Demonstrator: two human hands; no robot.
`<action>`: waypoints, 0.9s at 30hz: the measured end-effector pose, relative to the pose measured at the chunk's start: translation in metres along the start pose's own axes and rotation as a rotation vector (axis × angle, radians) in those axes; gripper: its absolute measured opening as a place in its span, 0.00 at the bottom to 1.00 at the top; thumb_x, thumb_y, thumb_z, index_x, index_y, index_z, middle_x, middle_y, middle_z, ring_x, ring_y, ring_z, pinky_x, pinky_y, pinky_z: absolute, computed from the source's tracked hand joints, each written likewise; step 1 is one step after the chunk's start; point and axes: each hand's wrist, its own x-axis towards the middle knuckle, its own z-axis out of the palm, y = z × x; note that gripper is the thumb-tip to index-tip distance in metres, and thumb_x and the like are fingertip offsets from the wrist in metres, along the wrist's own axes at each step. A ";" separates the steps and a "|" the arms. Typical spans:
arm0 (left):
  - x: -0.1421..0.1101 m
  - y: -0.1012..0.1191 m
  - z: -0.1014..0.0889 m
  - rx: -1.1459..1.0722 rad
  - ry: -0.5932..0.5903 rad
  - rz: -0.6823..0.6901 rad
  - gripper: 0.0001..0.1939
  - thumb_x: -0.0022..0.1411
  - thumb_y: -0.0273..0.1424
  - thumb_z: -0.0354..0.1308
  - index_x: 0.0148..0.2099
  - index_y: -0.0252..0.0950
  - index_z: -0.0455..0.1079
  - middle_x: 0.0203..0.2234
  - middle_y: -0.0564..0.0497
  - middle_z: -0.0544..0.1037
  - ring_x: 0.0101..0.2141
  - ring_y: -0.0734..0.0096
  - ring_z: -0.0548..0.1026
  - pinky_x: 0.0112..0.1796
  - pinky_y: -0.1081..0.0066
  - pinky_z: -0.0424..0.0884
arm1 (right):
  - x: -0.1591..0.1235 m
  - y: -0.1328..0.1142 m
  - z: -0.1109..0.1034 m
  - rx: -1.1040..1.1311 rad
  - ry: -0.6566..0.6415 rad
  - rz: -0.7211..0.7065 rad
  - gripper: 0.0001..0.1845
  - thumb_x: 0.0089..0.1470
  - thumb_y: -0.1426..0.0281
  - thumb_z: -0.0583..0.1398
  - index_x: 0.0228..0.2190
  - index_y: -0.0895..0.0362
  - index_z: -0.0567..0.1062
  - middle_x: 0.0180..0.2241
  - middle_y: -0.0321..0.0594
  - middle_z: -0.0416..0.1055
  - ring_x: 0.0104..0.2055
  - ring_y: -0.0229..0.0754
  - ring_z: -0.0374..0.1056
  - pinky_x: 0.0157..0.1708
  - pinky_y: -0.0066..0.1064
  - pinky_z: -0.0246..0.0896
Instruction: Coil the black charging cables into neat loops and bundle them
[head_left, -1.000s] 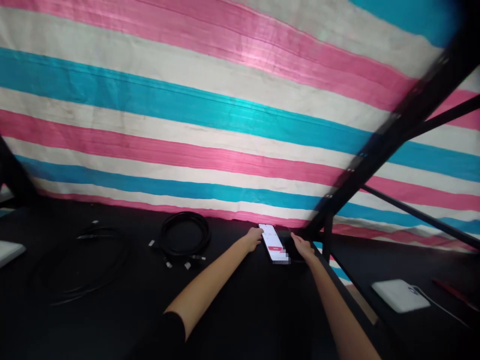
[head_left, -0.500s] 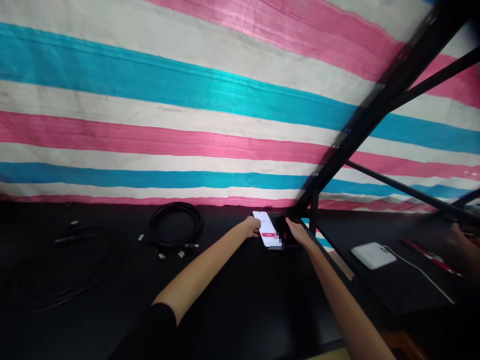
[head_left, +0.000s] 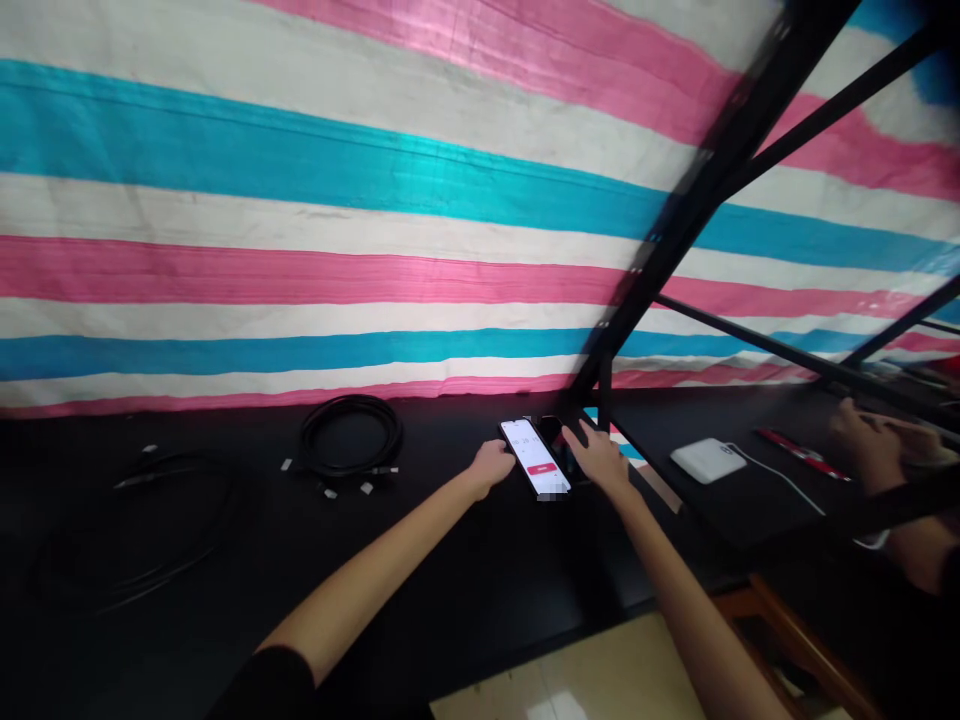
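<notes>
My left hand [head_left: 493, 466] is closed on the left edge of a smartphone [head_left: 531, 455] near the back of the black table. The phone's screen is lit white, with a red button low on it. Just to its right lies a dark object [head_left: 551, 431], mostly covered; its kind does not show. My right hand [head_left: 602, 458] reaches over that object's right side with its fingers apart, and whether it touches it is hard to tell.
A coiled black cable [head_left: 350, 437] lies left of my hands, with small white tags about it. Farther left is a looser dark cable [head_left: 180, 545]. Black metal frame bars [head_left: 660, 250] rise at right. Beyond them are a white power bank [head_left: 707, 460] and another person's hands [head_left: 874, 445].
My view has shifted a little to the right. The fingers of my right hand have spread and lifted from around the dark object. The phone stays in my left hand.
</notes>
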 end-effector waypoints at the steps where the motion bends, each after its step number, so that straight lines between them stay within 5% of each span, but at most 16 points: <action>1: -0.015 -0.004 -0.006 0.029 0.043 0.073 0.14 0.61 0.25 0.52 0.49 0.31 0.69 0.47 0.43 0.71 0.46 0.65 0.70 0.50 0.64 0.65 | -0.011 -0.005 -0.002 0.021 0.028 -0.010 0.35 0.56 0.48 0.44 0.60 0.53 0.60 0.57 0.51 0.60 0.58 0.59 0.55 0.54 0.54 0.50; 5: -0.085 -0.035 -0.054 0.160 0.155 0.303 0.15 0.59 0.24 0.50 0.45 0.35 0.74 0.47 0.46 0.72 0.48 0.66 0.69 0.53 0.68 0.61 | -0.072 -0.023 0.001 0.269 0.117 -0.183 0.32 0.53 0.50 0.50 0.54 0.53 0.67 0.51 0.48 0.64 0.54 0.56 0.59 0.53 0.51 0.53; 7: -0.116 -0.059 -0.094 0.510 0.494 0.457 0.16 0.60 0.28 0.49 0.47 0.37 0.72 0.49 0.44 0.71 0.51 0.61 0.68 0.55 0.61 0.60 | -0.106 -0.028 0.007 0.436 0.145 -0.307 0.29 0.53 0.51 0.52 0.51 0.54 0.69 0.49 0.49 0.66 0.53 0.54 0.60 0.54 0.49 0.53; 11: -0.166 -0.121 -0.178 0.948 1.076 0.213 0.28 0.61 0.37 0.46 0.58 0.23 0.60 0.58 0.29 0.61 0.60 0.42 0.55 0.56 0.46 0.54 | -0.159 -0.031 0.024 0.685 0.118 -0.374 0.21 0.55 0.54 0.53 0.45 0.52 0.71 0.46 0.46 0.68 0.50 0.49 0.64 0.48 0.43 0.60; 14: -0.200 -0.156 -0.211 0.994 1.085 0.016 0.32 0.60 0.42 0.45 0.58 0.21 0.60 0.56 0.27 0.62 0.58 0.38 0.58 0.52 0.45 0.60 | -0.161 -0.025 0.031 0.580 0.251 -0.342 0.26 0.49 0.50 0.57 0.42 0.56 0.73 0.45 0.48 0.69 0.49 0.53 0.64 0.50 0.47 0.58; 17: -0.232 -0.167 -0.214 0.918 1.051 0.109 0.26 0.61 0.44 0.44 0.56 0.35 0.65 0.55 0.39 0.67 0.55 0.47 0.65 0.49 0.48 0.66 | -0.129 -0.010 0.031 0.331 0.371 -0.123 0.44 0.38 0.44 0.61 0.52 0.57 0.68 0.53 0.55 0.63 0.55 0.64 0.59 0.52 0.58 0.52; 20: -0.259 -0.159 -0.202 0.750 1.029 0.265 0.21 0.60 0.45 0.48 0.49 0.39 0.69 0.50 0.44 0.70 0.50 0.54 0.70 0.43 0.58 0.73 | -0.087 0.010 0.031 0.297 0.192 0.058 0.54 0.36 0.44 0.62 0.60 0.59 0.58 0.58 0.57 0.58 0.58 0.64 0.55 0.55 0.55 0.48; 23: -0.273 -0.143 -0.188 0.626 1.019 0.298 0.17 0.59 0.44 0.51 0.46 0.43 0.71 0.50 0.48 0.71 0.49 0.57 0.71 0.29 0.69 0.75 | -0.052 0.023 0.033 0.341 0.052 0.149 0.42 0.52 0.47 0.51 0.60 0.59 0.58 0.59 0.53 0.58 0.60 0.59 0.54 0.58 0.50 0.45; 27: -0.267 -0.120 -0.156 0.452 0.843 0.450 0.11 0.59 0.38 0.54 0.44 0.45 0.72 0.46 0.51 0.74 0.46 0.62 0.74 0.44 0.64 0.74 | -0.019 0.021 0.034 0.302 0.057 0.217 0.38 0.54 0.49 0.51 0.59 0.57 0.59 0.58 0.49 0.61 0.59 0.59 0.54 0.58 0.50 0.44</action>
